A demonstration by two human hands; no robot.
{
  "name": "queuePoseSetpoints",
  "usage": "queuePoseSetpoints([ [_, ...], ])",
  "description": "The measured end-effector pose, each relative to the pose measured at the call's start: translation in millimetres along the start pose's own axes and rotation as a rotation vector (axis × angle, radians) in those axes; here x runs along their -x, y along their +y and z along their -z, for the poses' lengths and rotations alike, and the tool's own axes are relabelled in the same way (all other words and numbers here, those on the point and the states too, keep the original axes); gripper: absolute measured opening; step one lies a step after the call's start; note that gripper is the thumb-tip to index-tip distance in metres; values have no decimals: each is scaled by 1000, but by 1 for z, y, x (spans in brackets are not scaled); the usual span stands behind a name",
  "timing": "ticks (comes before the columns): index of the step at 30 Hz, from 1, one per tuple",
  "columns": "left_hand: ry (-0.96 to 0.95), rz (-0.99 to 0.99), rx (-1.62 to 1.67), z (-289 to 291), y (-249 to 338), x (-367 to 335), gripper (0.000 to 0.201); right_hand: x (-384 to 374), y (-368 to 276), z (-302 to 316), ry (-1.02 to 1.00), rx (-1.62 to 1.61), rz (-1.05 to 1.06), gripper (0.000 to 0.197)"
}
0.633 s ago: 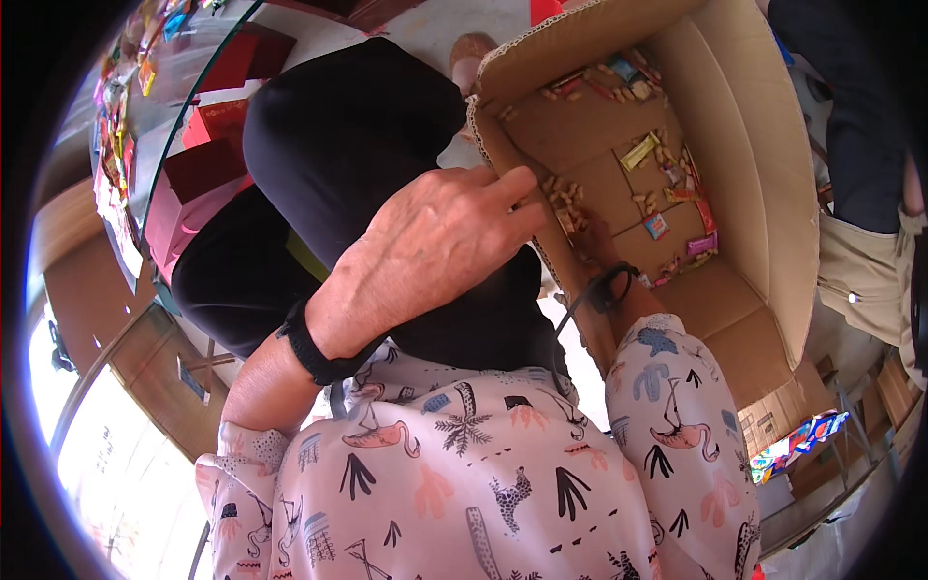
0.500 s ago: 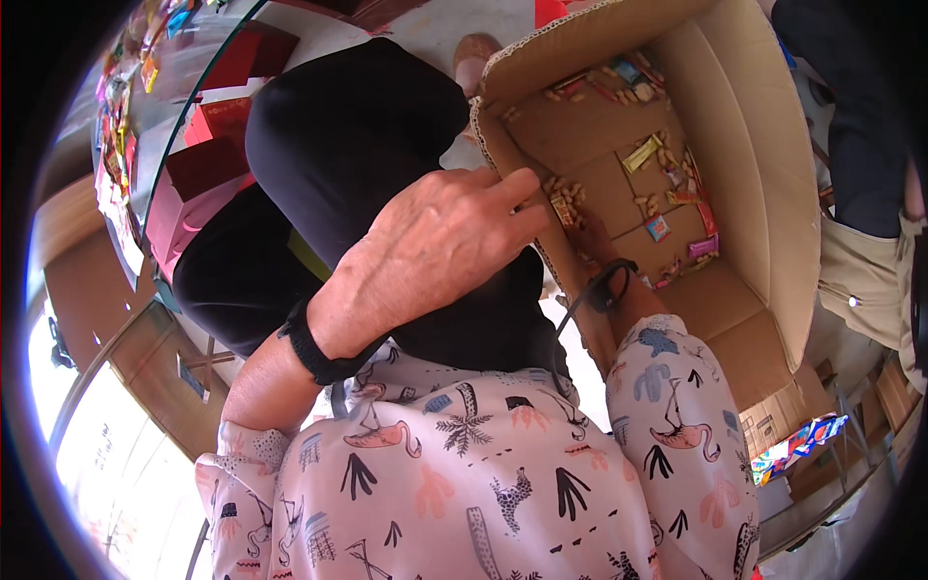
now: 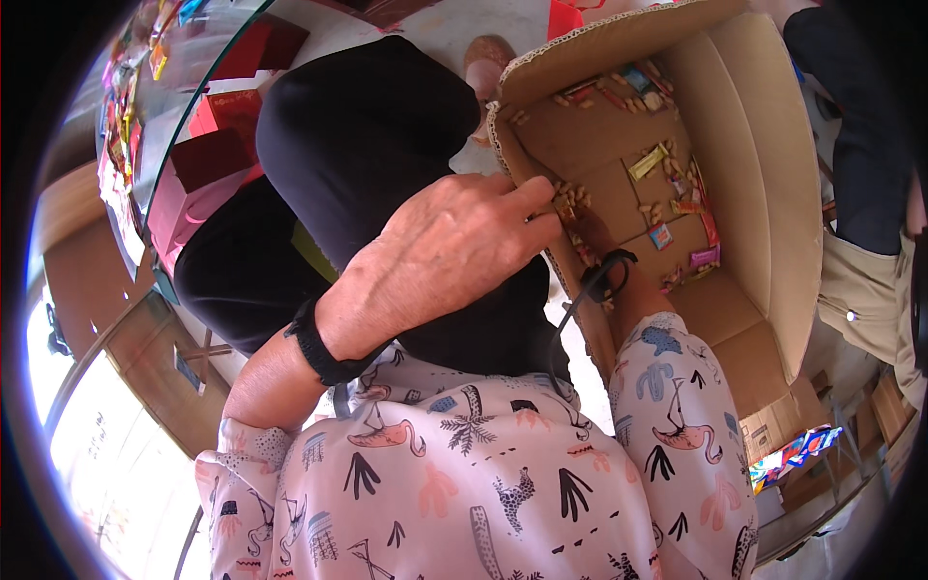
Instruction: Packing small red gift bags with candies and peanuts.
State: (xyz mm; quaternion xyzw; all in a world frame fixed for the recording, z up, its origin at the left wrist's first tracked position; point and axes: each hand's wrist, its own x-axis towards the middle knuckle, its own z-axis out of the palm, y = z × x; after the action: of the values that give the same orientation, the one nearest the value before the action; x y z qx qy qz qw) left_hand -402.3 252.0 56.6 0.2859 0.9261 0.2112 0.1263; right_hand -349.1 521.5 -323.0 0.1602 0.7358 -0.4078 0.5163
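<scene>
A deep cardboard box point(image 3: 619, 135) stands open by my right knee, with peanuts in shells and wrapped sweets scattered on its bottom. My left hand point(image 3: 464, 237) is at the box's near left rim, its fingers bent over the edge and their tips hidden. Inside the box, my right hand point(image 3: 592, 232) reaches down beside a cluster of peanuts point(image 3: 570, 201) along the left wall. Its fingers are dark and partly hidden. A yellow-wrapped sweet point(image 3: 649, 161), a blue-and-red packet point(image 3: 660, 236) and a purple-wrapped sweet point(image 3: 705, 256) lie further right.
A glass tabletop point(image 3: 193, 82) with colourful sweets curves along the upper left, with pink and red boxes point(image 3: 187, 198) beneath. Another person's leg point(image 3: 860, 155) stands beyond the box at right. A shoe point(image 3: 488, 60) is by the box's far left corner.
The view has shifted slightly, so the box and my knees sit a little further right and lower. My left hand stays at the rim, and my right hand remains by the peanuts.
</scene>
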Motion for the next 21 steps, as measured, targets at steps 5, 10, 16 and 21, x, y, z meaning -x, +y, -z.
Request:
queuePoseSetpoints([
  [5,-27,-12,-7,0,-1,0,13,-3,4,-2,-30,51,36,55],
  [10,6,-7,5,0,0,1,13,-22,14,-6,-63,-45,146,58],
  [16,-2,1,-2,0,-1,1,12,-34,22,-1,-81,-5,57,56],
  [21,-4,3,-14,0,0,1,12,-42,30,-3,-101,91,113,55],
])
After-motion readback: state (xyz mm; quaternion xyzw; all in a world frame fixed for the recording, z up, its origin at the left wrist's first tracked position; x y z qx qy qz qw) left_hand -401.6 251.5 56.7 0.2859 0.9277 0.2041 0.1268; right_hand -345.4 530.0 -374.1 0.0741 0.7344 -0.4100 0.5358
